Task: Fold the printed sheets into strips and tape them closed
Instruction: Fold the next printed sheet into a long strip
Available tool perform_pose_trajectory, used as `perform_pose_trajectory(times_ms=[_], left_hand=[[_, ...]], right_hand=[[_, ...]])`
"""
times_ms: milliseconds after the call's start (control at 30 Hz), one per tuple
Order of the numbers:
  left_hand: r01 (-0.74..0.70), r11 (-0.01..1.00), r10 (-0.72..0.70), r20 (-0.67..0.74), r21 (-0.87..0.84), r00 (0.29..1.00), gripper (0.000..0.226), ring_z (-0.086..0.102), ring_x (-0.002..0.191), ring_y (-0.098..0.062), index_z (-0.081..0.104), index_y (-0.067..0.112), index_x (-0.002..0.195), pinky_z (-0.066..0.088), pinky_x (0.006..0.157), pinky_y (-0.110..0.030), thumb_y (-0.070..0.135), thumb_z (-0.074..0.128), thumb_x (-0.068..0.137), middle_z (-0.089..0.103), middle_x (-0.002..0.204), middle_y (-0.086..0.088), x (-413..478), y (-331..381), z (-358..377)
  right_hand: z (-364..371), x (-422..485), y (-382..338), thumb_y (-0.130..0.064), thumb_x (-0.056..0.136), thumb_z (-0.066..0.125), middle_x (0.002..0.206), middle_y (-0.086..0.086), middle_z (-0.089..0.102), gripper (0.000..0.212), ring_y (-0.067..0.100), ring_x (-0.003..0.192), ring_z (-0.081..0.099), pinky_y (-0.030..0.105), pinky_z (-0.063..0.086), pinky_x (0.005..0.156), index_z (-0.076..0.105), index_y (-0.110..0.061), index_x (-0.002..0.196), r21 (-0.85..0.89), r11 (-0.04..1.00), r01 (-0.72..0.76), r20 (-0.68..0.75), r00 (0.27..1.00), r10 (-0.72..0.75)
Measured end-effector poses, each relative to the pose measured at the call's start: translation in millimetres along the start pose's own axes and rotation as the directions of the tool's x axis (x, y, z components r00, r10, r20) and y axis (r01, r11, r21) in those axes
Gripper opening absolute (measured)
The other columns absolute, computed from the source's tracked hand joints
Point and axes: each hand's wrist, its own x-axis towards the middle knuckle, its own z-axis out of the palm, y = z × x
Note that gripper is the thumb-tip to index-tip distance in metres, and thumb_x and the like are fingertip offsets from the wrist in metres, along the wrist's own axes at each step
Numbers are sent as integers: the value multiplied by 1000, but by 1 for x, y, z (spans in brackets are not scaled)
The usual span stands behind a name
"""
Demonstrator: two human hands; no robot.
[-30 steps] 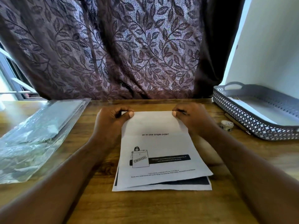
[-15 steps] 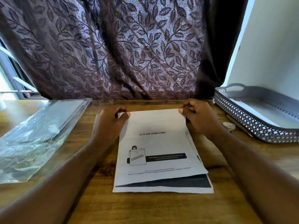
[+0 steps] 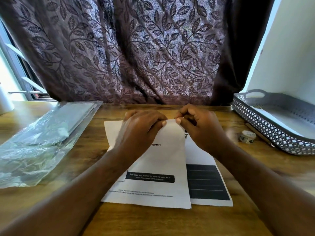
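Note:
A white printed sheet (image 3: 163,160) lies in the middle of the wooden table (image 3: 153,222), bent lengthwise so its two far corners come together. My left hand (image 3: 141,128) pinches one far corner and my right hand (image 3: 199,126) pinches the other, thumbs almost touching at the top edge. Under it lies a second printed sheet (image 3: 206,181) with a large dark block, showing at the right. A small roll of patterned tape (image 3: 248,136) sits on the table to the right of my right hand.
A grey perforated tray (image 3: 272,133) with handles stands at the right, a pen (image 3: 260,134) along its near side. A pile of clear plastic sleeves (image 3: 42,142) lies at the left. A leaf-patterned curtain (image 3: 136,48) hangs behind the table.
My hands have come together, bringing the top sheet's far corners toward the middle so the sheet bends lengthwise. The sheet underneath now shows more at the right.

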Motion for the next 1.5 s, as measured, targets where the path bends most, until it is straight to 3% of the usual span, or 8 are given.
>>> perform_pose_trajectory(times_ms=[333,433,600,767,900,1033,1200,1500], left_hand=[[128,989,-129,8,77,992,16,68,77,-12,78,27,89,39,101,-46,33,62,91,77,87,13,0,-27,-10],[195,979,-194,-20,56,981,18,67,71,-16,78,25,90,52,87,-46,34,62,89,77,82,8,0,-40,-14],[367,930,-367,2,-6,930,10,61,69,-1,75,29,88,46,64,-27,31,67,91,68,75,19,-1,-58,-9],[475,868,-477,25,-141,879,6,61,73,12,75,31,83,38,56,-15,33,73,89,66,73,26,1,-60,-3],[500,833,-506,42,-237,862,13,66,68,7,71,35,78,45,52,-7,29,74,89,69,74,23,0,-60,-4],[522,785,-534,64,-332,843,14,70,72,3,66,37,82,54,61,-13,29,71,91,71,81,18,1,-59,-4],[638,377,-547,394,-672,738,37,74,100,-24,55,9,129,60,85,-47,19,64,94,76,112,-8,3,-50,0],[636,377,-532,404,-674,744,17,75,98,-27,66,15,111,58,89,-48,6,59,98,78,106,-7,-5,-52,4]], right_hand=[[-9,-1,34,-14,97,65,80,0,70,16,16,73,68,40,60,65,63,-28,89,74,978,-195,13,981,194],[-15,1,48,-14,97,66,80,-2,72,19,11,73,69,26,57,57,63,-29,86,128,959,-255,-36,965,261],[-22,-2,69,-17,97,66,77,5,73,11,26,77,70,38,60,66,67,-24,88,158,928,-338,-47,936,348],[-21,-3,74,-16,97,67,78,-7,76,14,4,71,71,18,55,59,67,-27,88,278,885,-373,-41,916,399],[-22,-5,79,-21,95,70,94,-1,80,10,19,86,77,42,63,77,72,-22,104,401,792,-461,84,879,470],[-22,-9,81,-18,95,70,103,0,80,15,23,95,76,49,60,88,75,-22,108,403,767,-499,177,865,469],[-22,-7,81,-16,96,67,102,5,79,13,25,95,77,47,61,85,73,-19,107,531,674,-513,127,835,536],[-23,-6,84,0,93,63,110,8,77,27,27,101,75,43,62,80,73,-17,111,676,494,-547,226,792,567]])
